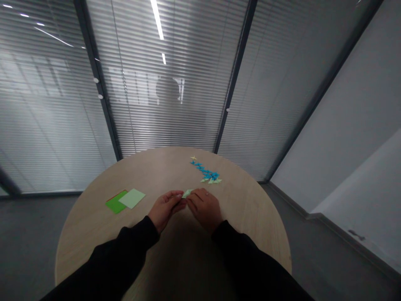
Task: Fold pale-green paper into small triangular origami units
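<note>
Between my two hands is a small piece of folded pale green paper (187,193), its lower part covered by fingers. My left hand (167,207) pinches its left side with thumb and fingers. On the other side, my right hand (205,207) is closed over the paper's right edge, fingers bent. Just beyond the right hand lie several folded pale green paper pieces (214,181) beside a cluster of folded blue paper pieces (206,172). A single pale yellow folded piece (193,158) sits at the far end of the blue row.
On the left of the round wooden table (90,234) lies a stack of bright green paper (116,202), with a pale green sheet (132,198) overlapping its right side. Glass panels with blinds (169,121) stand behind the table, and a white wall (344,146) rises at right.
</note>
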Tool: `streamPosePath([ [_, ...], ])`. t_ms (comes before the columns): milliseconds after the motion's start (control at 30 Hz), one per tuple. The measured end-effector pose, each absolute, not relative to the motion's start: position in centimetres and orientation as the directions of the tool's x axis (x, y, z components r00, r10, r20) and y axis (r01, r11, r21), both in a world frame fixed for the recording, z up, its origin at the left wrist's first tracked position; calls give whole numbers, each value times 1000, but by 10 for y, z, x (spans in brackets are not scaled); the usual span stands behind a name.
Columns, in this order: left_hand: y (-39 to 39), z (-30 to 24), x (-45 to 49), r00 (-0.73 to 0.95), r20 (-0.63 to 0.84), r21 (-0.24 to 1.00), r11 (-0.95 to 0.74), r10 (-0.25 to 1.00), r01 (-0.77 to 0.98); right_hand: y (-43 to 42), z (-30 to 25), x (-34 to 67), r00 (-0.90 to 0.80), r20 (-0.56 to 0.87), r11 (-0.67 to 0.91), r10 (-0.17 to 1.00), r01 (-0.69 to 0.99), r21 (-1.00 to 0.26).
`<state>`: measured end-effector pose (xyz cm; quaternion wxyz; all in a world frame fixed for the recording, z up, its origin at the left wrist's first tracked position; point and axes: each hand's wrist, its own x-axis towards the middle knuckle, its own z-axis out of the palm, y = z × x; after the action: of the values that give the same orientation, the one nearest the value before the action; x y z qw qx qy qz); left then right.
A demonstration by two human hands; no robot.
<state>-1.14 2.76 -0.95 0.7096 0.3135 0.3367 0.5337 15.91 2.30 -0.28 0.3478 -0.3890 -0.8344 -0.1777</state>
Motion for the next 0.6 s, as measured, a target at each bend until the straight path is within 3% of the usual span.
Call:
streamPosePath([
  [133, 27, -10, -11, 224, -128, 800, 234, 966, -552, 24, -6, 158, -323, 759, 681, 566, 702, -210],
  [267, 27, -12, -12, 229, -112, 809, 222, 967, -544, 23, -8, 157, -233, 758, 684, 609, 638, -354],
  [600, 30, -19, -10, 201, -61, 843, 158, 978, -515, 22, -9, 146, -172, 779, 677, 603, 627, -386],
])
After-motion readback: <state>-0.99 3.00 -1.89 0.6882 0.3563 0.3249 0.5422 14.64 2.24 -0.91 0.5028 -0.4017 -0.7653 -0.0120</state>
